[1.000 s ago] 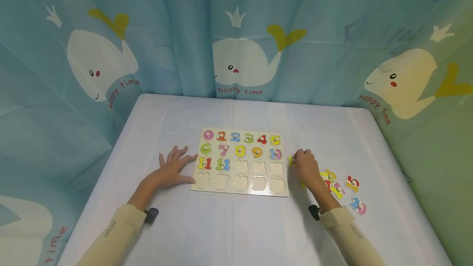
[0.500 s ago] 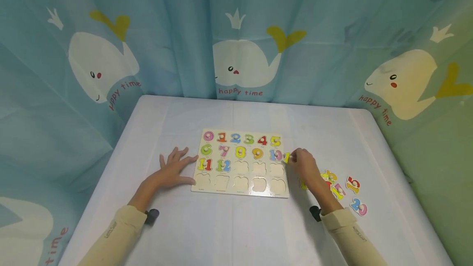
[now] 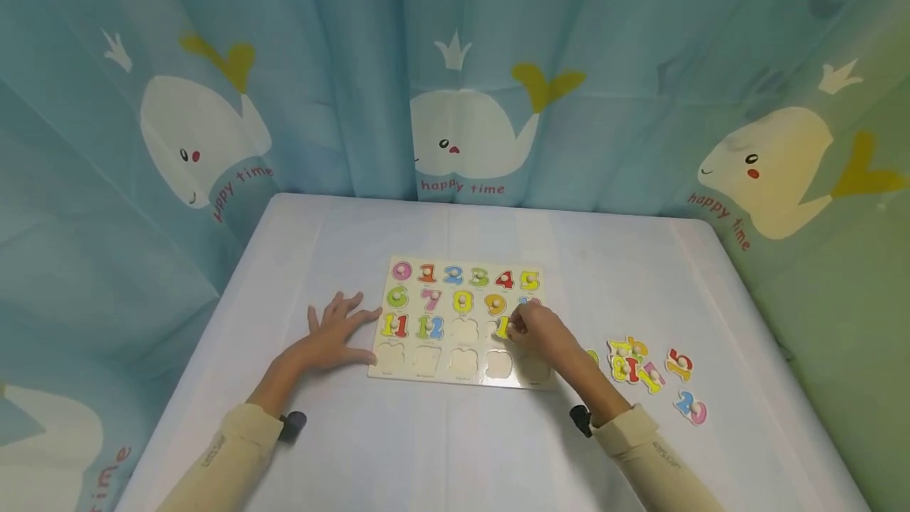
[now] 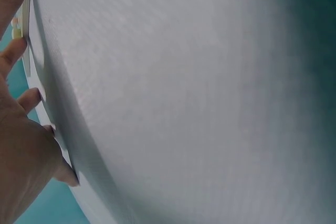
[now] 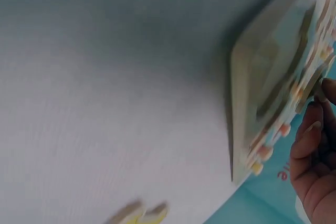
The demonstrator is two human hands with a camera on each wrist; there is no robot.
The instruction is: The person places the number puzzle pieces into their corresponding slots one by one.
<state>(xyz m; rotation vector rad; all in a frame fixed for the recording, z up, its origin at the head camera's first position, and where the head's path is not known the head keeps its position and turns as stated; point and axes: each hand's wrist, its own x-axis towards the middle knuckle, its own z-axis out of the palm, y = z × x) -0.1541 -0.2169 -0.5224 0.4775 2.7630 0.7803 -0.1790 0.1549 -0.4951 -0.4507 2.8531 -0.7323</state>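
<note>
A wooden number puzzle board (image 3: pixel 446 348) lies on the table, with knobbed number pieces from 0 to 12 seated in its upper rows and bare recesses lower down. My left hand (image 3: pixel 329 344) has its fingers spread, thumb and index fingertip at the board's left edge; the left wrist view shows those fingers (image 4: pixel 11 56) against the edge. Over the right part of the third row, my right hand (image 3: pixel 546 336) pinches a number piece (image 3: pixel 502 328) showing a yellow 1; its other digit is hidden by the fingers. In the right wrist view this piece (image 5: pixel 311 92) appears tilted above the board.
Several loose number pieces (image 3: pixel 626 370) lie overlapping to the right of the board. A 15 piece (image 3: pixel 678 365) and a 20 piece (image 3: pixel 690 408) lie apart, farther right. Another piece (image 3: pixel 592 355) shows partly behind the right forearm. A whale-print curtain (image 3: pixel 370 101) surrounds the table (image 3: pixel 441 449).
My right hand has carried the yellow-1 number piece leftward from beside the board to above its third row. My left hand stays at the left edge. The head view has tilted slightly upward.
</note>
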